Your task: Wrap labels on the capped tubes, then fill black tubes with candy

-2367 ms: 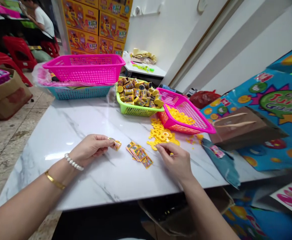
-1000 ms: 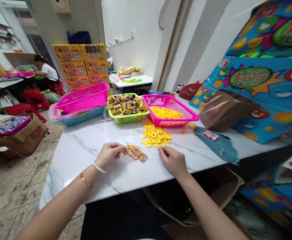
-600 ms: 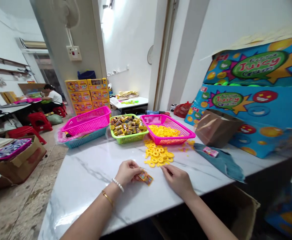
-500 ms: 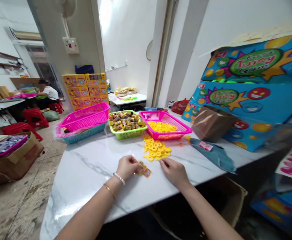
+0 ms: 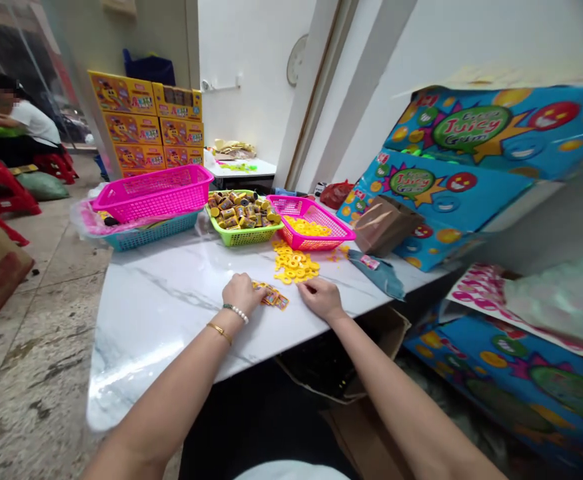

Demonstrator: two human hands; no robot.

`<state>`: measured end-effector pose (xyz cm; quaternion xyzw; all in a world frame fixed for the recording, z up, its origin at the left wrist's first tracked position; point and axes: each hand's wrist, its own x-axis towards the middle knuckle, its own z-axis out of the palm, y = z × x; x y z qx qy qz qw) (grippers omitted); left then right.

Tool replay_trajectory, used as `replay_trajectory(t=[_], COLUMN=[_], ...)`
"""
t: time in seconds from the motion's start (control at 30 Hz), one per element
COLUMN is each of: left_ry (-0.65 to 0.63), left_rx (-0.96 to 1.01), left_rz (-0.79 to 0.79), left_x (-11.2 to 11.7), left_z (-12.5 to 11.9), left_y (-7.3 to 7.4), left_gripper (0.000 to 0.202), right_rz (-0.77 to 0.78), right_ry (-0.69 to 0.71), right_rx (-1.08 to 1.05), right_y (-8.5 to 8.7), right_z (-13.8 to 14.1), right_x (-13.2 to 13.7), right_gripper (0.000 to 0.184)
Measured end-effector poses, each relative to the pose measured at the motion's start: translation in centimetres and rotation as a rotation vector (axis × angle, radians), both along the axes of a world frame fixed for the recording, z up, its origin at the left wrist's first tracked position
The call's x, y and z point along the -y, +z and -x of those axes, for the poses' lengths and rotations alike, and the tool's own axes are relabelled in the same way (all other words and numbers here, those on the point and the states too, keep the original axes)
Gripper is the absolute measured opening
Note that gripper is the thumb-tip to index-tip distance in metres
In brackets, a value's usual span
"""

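1. The left hand [image 5: 241,291] rests on the white marble bench [image 5: 161,300], fingers curled down onto the left end of a small fan of printed cards [image 5: 271,295]. It seems to pin or pinch them, but how firm the grip is cannot be told from this angle.

2. The right hand [image 5: 320,297] lies just right of the cards, fingers bent and close together. It sits near the edge of a loose heap of yellow rings [image 5: 294,265], and whether it pinches anything cannot be told.

3. The cards lie flat on the bench between the two hands, overlapping one another, near the front edge.

4. Judging by their look, the cards are thin, light and somewhat glossy. They would likely slide on the smooth marble and bend easily, so a pinch at a corner or short edge, or a slide to the bench edge, seems the best hold.

5. The rings look like small, hard plastic, light and prone to scatter.

6. Behind the heap stand a pink basket [image 5: 321,235] with more rings, a green basket [image 5: 244,235] of small tubs, and a larger pink basket [image 5: 154,193] stacked on a blue one.

7. A brown paper bag [image 5: 384,223] and a grey cloth [image 5: 378,275] lie to the right.
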<state>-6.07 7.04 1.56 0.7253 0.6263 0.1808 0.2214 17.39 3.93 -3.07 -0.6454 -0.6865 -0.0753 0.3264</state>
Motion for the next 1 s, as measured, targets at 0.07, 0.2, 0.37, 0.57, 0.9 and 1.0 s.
replay_trajectory(t=[0.07, 0.2, 0.37, 0.57, 0.9, 1.0], left_ry=[0.003, -0.014, -0.094, -0.085, -0.067, -0.100], left_rx=[-0.020, -0.060, -0.087, -0.052, -0.065, -0.046], left_rz=[-0.002, -0.010, -0.008, -0.067, -0.075, -0.056], left_x=[0.1, 0.2, 0.6, 1.1, 1.4, 1.3], left_z=[-0.1, -0.1, -1.3, -2.0, -1.4, -1.4], left_y=[0.1, 0.2, -0.1, -0.5, -0.6, -0.7], left_gripper=[0.047, 0.044, 0.034, 0.033, 0.024, 0.017], right_rz=[-0.008, -0.023, 0.066, 0.306, 0.562, 0.616], right_ry=[-0.011, -0.072, -0.108, -0.073, -0.007, 0.018], right_rx=[-0.016, -0.072, -0.137, -0.140, -0.021, -0.024], right_y=[-0.3, -1.6, -1.7, 1.0, 4.8, 5.1], right_z=[1.7, 5.3, 6.6, 4.3, 6.7, 6.7], right_x=[1.1, 4.2, 5.3, 3.5, 1.3, 1.0], right_gripper=[0.028, 0.019, 0.016, 0.021, 0.039, 0.040])
